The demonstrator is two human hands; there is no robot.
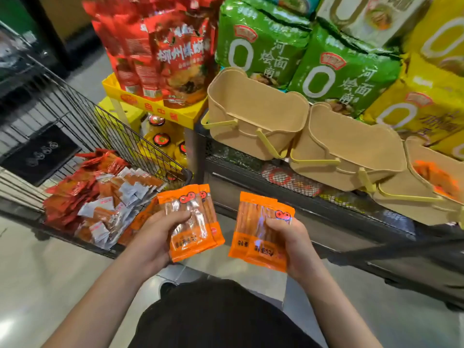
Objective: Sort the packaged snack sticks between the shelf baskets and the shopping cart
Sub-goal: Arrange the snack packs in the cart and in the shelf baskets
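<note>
Packs of orange snack sticks sit low centre, fingers of left hand (pixel 160 237) pinching one stack (pixel 194 222), right hand (pixel 291 244) another (pixel 261 232); advise keeping each stack squared while carrying to tan baskets (pixel 253 114) upper right or cart (pixel 82 136) at left.

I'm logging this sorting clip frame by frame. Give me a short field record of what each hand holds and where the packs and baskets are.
left hand: left hand grips a small stack of orange snack packs
right hand: right hand grips another orange stack
shopping cart: wire cart on the left, holding red and clear-wrapped packs
shelf baskets: three tan baskets in a row
basket contents: far-right basket shows orange packs; the others' insides are hidden
</note>
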